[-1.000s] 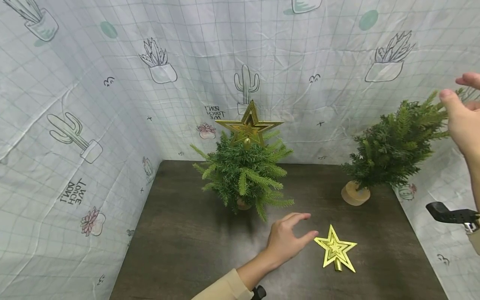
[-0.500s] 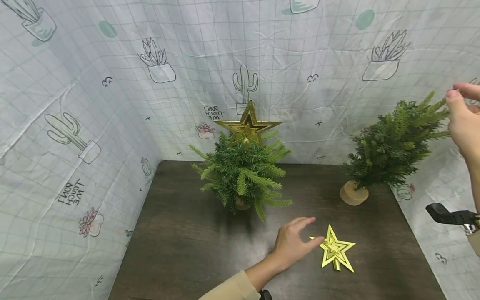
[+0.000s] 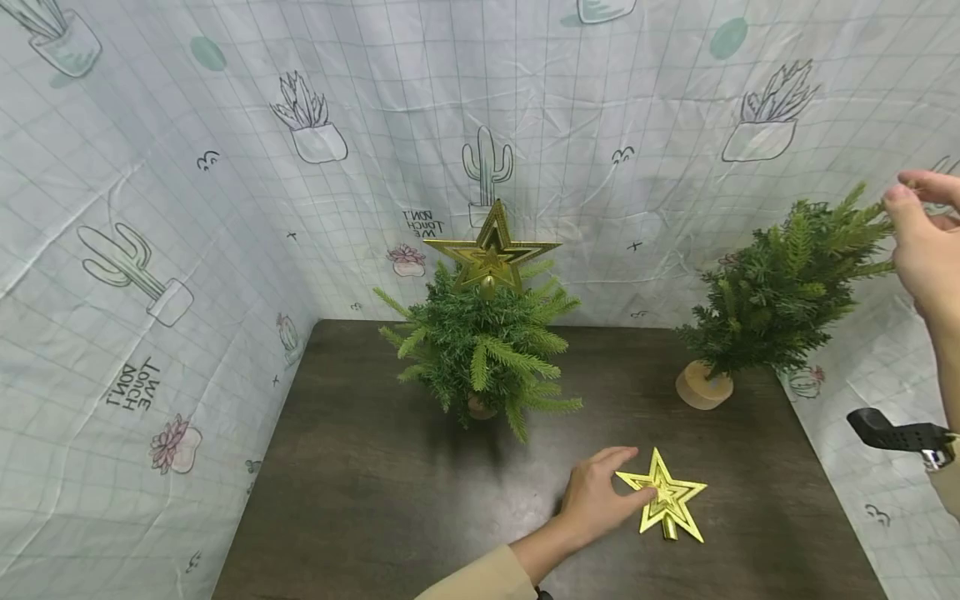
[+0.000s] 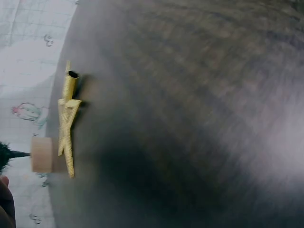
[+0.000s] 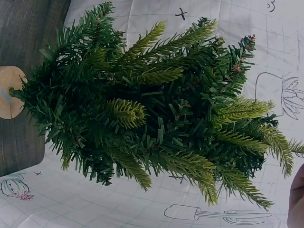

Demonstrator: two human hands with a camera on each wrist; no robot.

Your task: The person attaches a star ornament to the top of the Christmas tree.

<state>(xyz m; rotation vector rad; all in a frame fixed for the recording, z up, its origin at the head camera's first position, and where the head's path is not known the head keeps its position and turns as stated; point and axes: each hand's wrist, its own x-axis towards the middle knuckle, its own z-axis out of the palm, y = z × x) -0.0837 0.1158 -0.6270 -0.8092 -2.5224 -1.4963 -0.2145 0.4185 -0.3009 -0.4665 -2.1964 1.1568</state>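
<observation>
"Patterned cloth [image 3: 577, 100] is hung around the dark table [image 3: 360, 500]. How is the left hand [image 3: 596, 502] set?"

"Thumb and fingers are spread wide; the gold star [image 3: 672, 498] is laid partly beneath the thumb. Contact cannot be determined."

"And the right hand [image 3: 928, 242]?"

"The plain tree [image 3: 780, 292], left of that hand, is pinched at its tip; the star-topped tree [image 3: 487, 346] is positioned beyond the left hand."

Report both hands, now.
Left hand: open, at the gold star on the table.
Right hand: at the tip of the right tree; grip cannot be told.
</observation>
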